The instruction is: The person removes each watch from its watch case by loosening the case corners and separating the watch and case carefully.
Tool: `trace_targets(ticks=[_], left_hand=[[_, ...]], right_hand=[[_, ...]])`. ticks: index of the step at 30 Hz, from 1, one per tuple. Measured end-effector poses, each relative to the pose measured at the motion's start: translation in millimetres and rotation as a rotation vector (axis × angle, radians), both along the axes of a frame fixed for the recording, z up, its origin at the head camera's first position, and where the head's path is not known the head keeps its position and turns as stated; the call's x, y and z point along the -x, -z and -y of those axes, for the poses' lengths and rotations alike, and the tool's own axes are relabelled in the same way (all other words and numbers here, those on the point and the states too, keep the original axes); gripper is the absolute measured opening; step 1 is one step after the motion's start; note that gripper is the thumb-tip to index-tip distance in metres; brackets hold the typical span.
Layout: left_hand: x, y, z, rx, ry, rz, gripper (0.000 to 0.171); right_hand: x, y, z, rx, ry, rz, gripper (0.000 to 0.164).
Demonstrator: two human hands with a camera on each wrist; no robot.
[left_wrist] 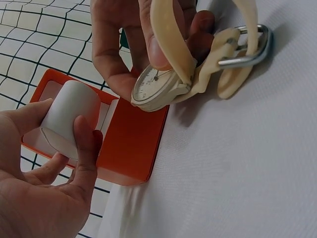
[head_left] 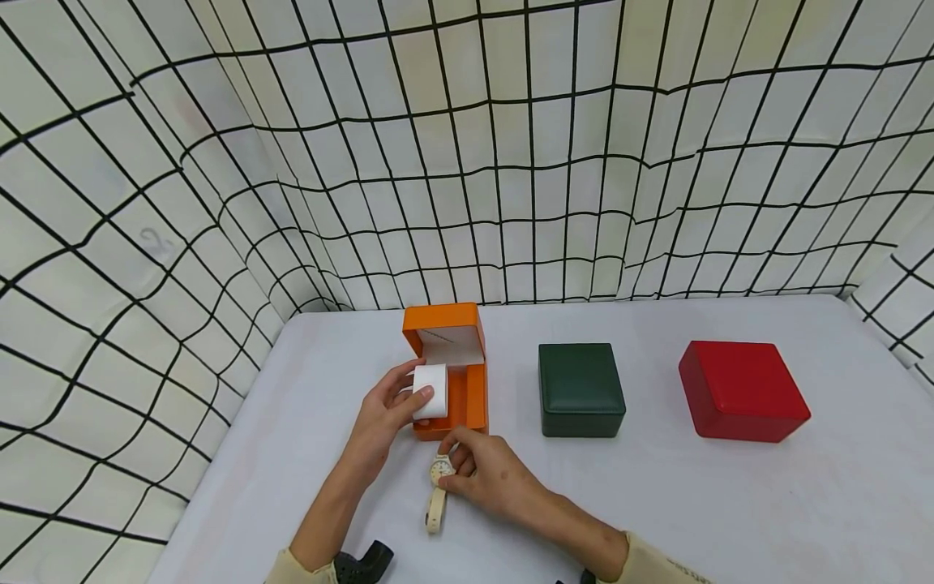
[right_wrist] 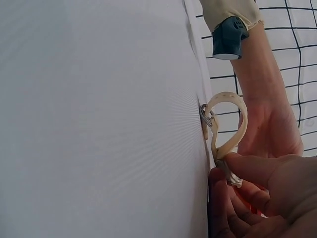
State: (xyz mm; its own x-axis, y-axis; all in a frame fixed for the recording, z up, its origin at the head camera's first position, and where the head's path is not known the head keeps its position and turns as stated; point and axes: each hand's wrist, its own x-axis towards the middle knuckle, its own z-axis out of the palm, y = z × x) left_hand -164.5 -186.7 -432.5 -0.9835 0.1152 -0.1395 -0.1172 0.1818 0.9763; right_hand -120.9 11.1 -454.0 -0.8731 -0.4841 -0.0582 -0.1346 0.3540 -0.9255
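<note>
My left hand pinches a white watch cushion between thumb and fingers, over the opened orange watch box. The box lid is tilted back, with its white lining showing. Nearer to me, my right hand pinches a wristwatch with a cream strap by its case, just in front of the box. In the left wrist view the round pale dial is partly covered by the thumb. The strap curves in a loop with its metal buckle low by the tabletop.
A closed green box stands to the right of the orange one, and a closed red box lies farther right. Behind the white table, a black-lined grid covers the pale wall at the back and sides.
</note>
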Motion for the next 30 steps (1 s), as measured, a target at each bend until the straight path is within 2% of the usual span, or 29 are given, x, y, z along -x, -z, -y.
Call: trace_targets(ticks=[22, 30], left_hand=[[0.6, 1.4, -1.6, 0.026, -0.006, 0.000, 0.055], [0.9, 1.8, -0.8, 0.027, -0.011, 0.015, 0.055]], right_hand=[[-3.5, -3.7, 2.5, -0.276, 0.050, -0.123, 0.028], [-4.8, -6.5, 1.1, -0.273, 0.058, -0.138, 0.027]])
